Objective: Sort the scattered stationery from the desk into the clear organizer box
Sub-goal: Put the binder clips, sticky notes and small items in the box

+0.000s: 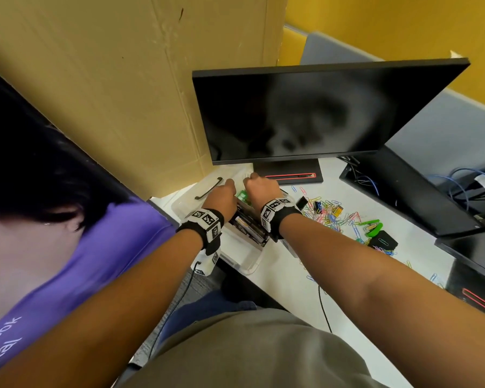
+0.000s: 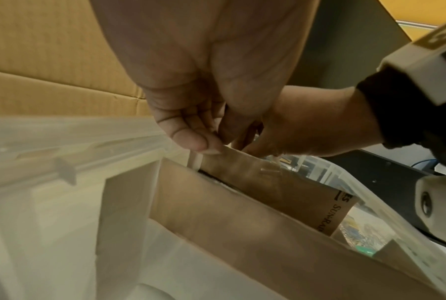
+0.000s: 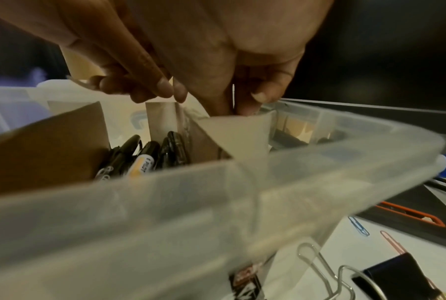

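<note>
Hands both down inside the clear organizer box [image 1: 247,266] at the desk's left edge, just in front of the monitor [image 1: 319,107]. Left hand [image 1: 221,196] sits at the far-left part of the box; in its wrist view the fingertips [image 2: 191,140] pinch the top edge of a brown cardboard divider [image 2: 255,176] standing in the box. Right hand [image 1: 261,186] is beside it, thumb and forefinger closed on the same strip of card, the other fingers [image 3: 263,95] curled down at the box's far wall.

Step in hand, as I judge it: seating or straightening the divider so compartments hold. Best done by keeping both pinches low on the card, pressing straight down, and squaring it to the wall before letting go; otherwise it may lean onto the black markers [image 3: 145,154] already lying in the left compartment.

Still out on the desk, right of the box: a heap of coloured paper clips [image 1: 333,217], a green stapler [image 1: 373,226], a black binder clip [image 3: 396,282] just outside the box wall.

Writing: divider printed "SUN-RA…", rest cut off. One marker label reads "PILOT". Purple poster [image 1: 67,247] at far left carries partial words, "…ook" and "…ital".
</note>
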The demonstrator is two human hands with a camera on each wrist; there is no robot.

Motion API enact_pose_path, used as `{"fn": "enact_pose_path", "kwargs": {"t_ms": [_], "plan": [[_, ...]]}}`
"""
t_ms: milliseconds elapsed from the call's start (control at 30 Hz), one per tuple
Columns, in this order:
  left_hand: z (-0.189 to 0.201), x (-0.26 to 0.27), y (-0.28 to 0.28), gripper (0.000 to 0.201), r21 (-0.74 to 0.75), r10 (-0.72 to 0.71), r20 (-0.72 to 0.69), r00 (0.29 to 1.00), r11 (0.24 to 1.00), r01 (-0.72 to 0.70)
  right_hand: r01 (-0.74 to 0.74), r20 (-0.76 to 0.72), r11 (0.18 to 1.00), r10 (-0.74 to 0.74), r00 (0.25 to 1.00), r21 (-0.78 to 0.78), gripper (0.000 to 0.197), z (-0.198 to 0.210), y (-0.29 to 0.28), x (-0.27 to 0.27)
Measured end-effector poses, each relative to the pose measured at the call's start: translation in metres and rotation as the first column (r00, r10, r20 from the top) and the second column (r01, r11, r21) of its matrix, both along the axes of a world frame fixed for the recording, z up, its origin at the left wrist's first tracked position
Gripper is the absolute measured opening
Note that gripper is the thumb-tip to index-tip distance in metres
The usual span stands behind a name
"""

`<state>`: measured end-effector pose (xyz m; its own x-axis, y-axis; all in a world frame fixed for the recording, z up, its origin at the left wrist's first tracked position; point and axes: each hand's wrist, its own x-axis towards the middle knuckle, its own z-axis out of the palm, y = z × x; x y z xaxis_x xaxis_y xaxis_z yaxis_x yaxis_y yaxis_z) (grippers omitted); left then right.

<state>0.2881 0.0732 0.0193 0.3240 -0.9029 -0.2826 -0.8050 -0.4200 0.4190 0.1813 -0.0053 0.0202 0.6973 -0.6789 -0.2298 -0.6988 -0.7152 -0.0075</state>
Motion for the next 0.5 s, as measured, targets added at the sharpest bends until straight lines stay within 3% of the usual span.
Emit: {"fn": "enact_pose_path", "kwargs": {"t_ms": [233,500], "plan": [[-0.001,-0.002,0.001,0.015,0.001,-0.005,0.004,1.0,1.0,0.005,-0.026,-0.08,0.999,0.024,0.996,-0.019,0.019,-0.007,0.003,0.0],[-0.003,-0.006,0.001,0.017,-0.013,-0.009,0.021,1.0,1.0,0.009,0.027,0.042,0.999,-0.029,0.999,0.043,0.021,-0.007,0.002,-0.016]]}}
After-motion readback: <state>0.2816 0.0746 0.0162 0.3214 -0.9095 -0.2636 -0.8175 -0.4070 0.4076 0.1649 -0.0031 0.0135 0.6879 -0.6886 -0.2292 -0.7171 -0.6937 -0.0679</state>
